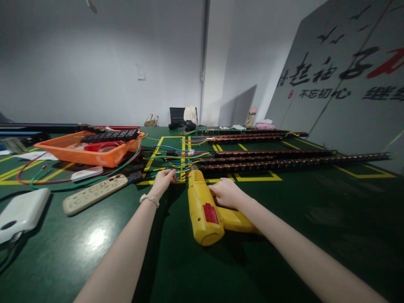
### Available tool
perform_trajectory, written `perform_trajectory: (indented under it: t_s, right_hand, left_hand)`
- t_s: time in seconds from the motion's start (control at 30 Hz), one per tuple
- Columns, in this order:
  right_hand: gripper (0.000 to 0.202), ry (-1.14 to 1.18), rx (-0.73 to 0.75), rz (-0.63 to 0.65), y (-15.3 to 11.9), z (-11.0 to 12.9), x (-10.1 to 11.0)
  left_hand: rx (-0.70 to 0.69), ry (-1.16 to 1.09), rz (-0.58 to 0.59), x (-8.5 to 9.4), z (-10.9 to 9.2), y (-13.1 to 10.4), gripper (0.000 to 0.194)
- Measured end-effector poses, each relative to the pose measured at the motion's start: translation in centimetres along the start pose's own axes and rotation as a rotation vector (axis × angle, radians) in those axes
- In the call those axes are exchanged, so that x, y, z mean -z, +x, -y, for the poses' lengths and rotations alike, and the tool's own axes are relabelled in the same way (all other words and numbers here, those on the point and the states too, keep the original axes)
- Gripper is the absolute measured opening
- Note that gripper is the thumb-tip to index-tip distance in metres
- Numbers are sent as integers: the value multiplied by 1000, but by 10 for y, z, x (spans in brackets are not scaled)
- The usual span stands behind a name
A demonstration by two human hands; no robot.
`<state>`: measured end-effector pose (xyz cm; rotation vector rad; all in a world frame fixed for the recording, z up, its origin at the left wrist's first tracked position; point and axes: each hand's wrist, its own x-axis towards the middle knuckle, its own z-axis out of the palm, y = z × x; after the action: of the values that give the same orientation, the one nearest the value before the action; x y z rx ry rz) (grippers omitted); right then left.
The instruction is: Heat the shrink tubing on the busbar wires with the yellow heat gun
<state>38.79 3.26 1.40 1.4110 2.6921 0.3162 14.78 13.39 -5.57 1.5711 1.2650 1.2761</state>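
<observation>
My right hand (227, 193) is wrapped round the handle of a yellow heat gun (202, 202). The gun lies on its side on the green table, its nozzle pointing away from me toward some thin coloured wires (180, 171). Just left of the nozzle, my left hand (163, 182) pinches these wires between its fingertips; exactly which ones it grips is too small to tell. The wires run to the left ends of long dark strips (284, 161), which stretch off to the right across the table.
An orange basket (82, 155) holding black parts stands to the left. Nearer me lie a beige power strip (96, 194), a white box (23, 214) with a cable, and a small white device (87, 173). Red and green cables loop around them. More strips (249, 138) lie farther back.
</observation>
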Motion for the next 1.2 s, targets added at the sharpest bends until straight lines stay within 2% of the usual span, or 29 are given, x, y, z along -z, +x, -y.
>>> perform_trajectory:
  t_s: [0.17,0.4,0.8,1.2]
  right_hand:
    - [20,-13,-13,9,-4,-3,0]
    - [18,-22,7,15,-3,2,3]
    - [16,-5,136,-36,21,38,9]
    - [18,25,114,-9,18,30,7]
  left_hand:
    - [14,-17,6,-1,4,2,37]
    - [8,-30,8,0,-3,-1,35]
    - [-23,96,-34,0,-10,-7,36]
    - [-53,166,-32,0,-9,-8,35]
